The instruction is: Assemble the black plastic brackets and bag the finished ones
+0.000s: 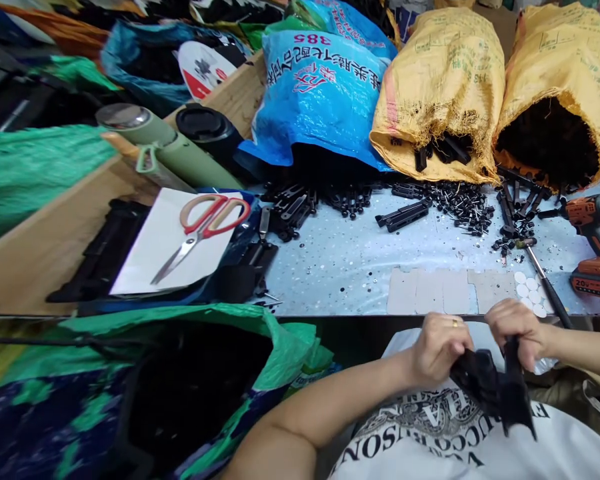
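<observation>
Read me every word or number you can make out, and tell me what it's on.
"385": blue sack.
"膨化配合": same blue sack.
"20V": drill battery.
"BUSON": white shirt; its other lettering is partly hidden or unclear.
Too faint or blurred: left yellow sack, right yellow sack, red-and-white card.

Red-handled scissors (194,236) are lying on a white sheet (147,243) near the front left corner of the surface (325,267). Green thermos (190,157) and black-lidded cup (207,127) are sitting by left edge, farther back. Blue sack (325,100) and two yellow sacks (445,80) are lining the back edge. Cordless drill (595,230) is sitting at right edge, black-handled tool (554,297) lying near front right corner. Green-rimmed sack (280,337) is gaping below front edge.
</observation>
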